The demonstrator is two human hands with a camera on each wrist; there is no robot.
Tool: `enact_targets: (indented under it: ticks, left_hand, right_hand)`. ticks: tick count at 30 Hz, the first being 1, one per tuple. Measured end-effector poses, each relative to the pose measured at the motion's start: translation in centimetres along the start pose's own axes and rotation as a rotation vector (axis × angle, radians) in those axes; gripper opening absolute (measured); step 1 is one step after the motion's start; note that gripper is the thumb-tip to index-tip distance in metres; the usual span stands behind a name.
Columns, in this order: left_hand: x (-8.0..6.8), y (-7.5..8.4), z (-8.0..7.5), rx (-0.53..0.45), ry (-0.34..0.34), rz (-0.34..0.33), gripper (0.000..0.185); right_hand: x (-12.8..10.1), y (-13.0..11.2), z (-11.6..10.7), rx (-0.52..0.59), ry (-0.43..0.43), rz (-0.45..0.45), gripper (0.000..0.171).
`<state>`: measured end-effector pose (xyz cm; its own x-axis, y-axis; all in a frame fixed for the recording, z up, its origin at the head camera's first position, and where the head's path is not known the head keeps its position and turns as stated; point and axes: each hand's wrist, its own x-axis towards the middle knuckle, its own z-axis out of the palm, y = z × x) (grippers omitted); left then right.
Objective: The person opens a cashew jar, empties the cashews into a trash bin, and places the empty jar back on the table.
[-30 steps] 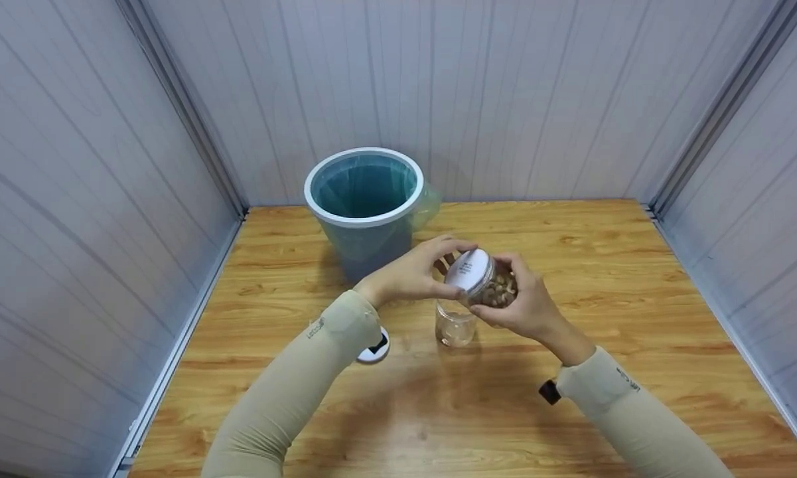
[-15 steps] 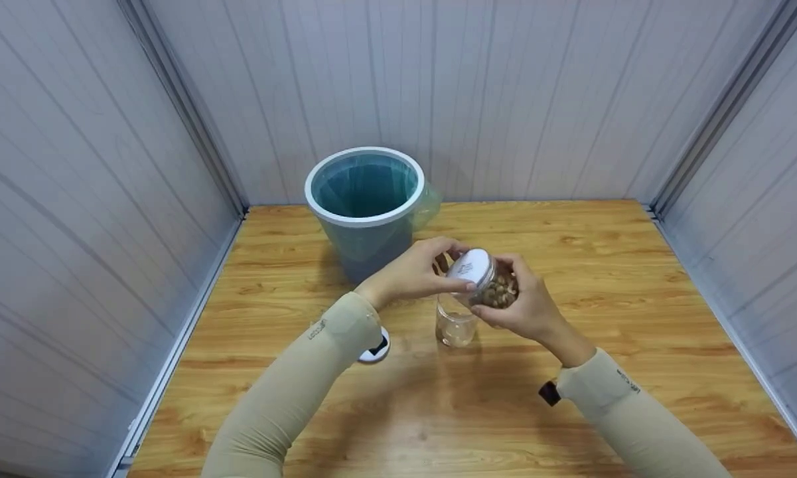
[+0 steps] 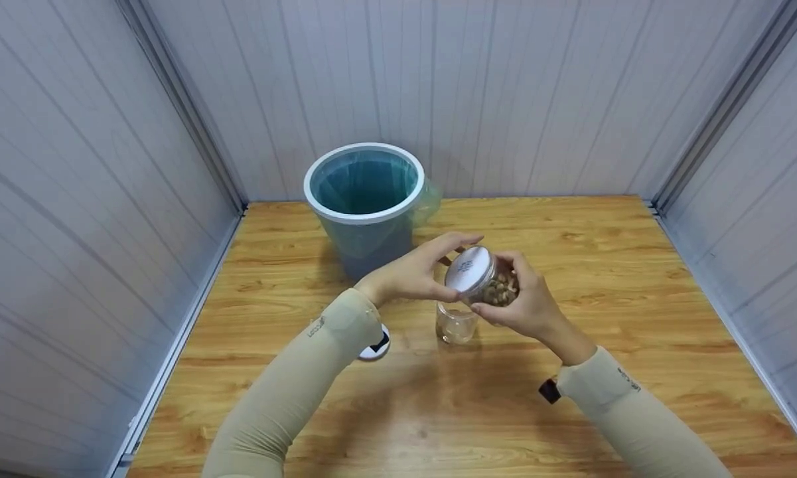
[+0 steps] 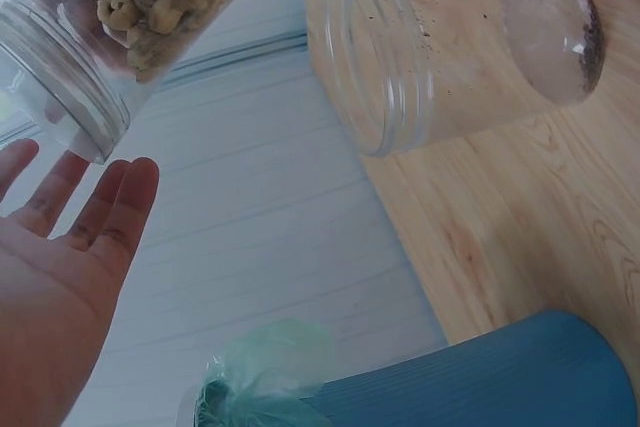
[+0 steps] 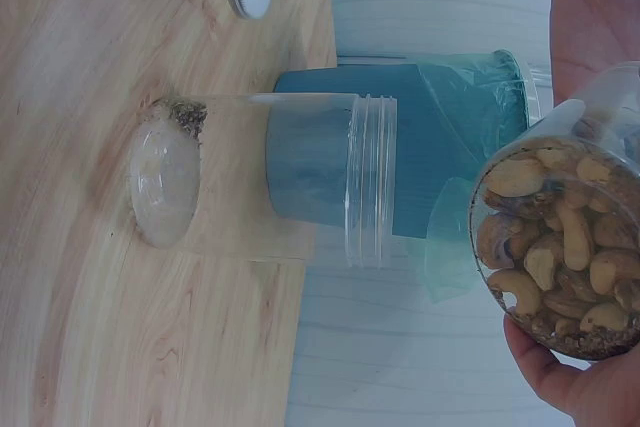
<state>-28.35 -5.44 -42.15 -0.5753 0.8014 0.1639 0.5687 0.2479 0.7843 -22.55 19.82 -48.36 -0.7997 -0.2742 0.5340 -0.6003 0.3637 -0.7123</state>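
My right hand (image 3: pixel 527 302) grips a clear plastic jar (image 3: pixel 498 289) of cashews by its body. The jar is tilted, its white printed lid (image 3: pixel 470 268) facing left; its nuts (image 5: pixel 555 237) show through the base in the right wrist view. Around the lid my left hand (image 3: pixel 411 271) is spread, thumb at the lid's lower edge, and its other fingers (image 4: pixel 125 207) look straight and apart from the lid in the left wrist view. Just below the held jar, an uncapped clear jar (image 3: pixel 456 325) stands upright on the table, with dark crumbs at its bottom.
A blue-grey bin (image 3: pixel 371 245) with a white rim and green liner stands at the back, left of the hands. One white lid (image 3: pixel 377 348) lies on the wooden table (image 3: pixel 604 279), partly hidden by the left wrist. Panel walls enclose the table's back and sides.
My left fingers have closed in on the lid and spread again, the thumb sliding right and then back left. The right hand keeps its hold on the jar nearly in place.
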Motion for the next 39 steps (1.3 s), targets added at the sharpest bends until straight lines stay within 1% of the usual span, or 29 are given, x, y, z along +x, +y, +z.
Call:
enact_targets:
  ticks: [5,9,13,18,22,26,33,39]
  left_hand:
    - [0.21,0.24,0.1,0.034,-0.005,0.004,0.095]
    - [0.38,0.49,0.25,0.06,0.0,-0.004,0.094]
    - [0.33,0.53,0.32,0.067,0.007,-0.016,0.091]
    - [0.27,0.5,0.4,0.073,0.016,-0.046,0.087]
    - [0.17,0.44,0.44,0.055,0.023,-0.07,0.082]
    - [0.03,0.35,0.47,0.037,0.036,-0.105,0.079]
    - [0.09,0.45,0.51,0.056,0.057,-0.172,0.073]
    - [0.28,0.66,0.53,0.065,0.07,-0.186,0.069]
  right_hand:
    - [-0.11,0.05,-0.15,-0.004,0.0,0.011,0.074]
    - [-0.21,0.04,-0.33,-0.006,-0.001,0.031,0.075]
    - [-0.25,0.03,-0.23,-0.007,-0.001,0.042,0.076]
    - [-0.29,0.07,-0.09,-0.009,0.003,0.036,0.074]
    - [-0.31,0.07,0.01,-0.014,0.002,0.029,0.074]
    - [-0.3,0.04,0.05,-0.017,-0.004,0.031,0.073]
    - [-0.28,-0.08,0.12,-0.027,-0.012,0.055,0.073]
    - [-0.18,-0.23,0.17,-0.031,-0.008,0.059,0.073]
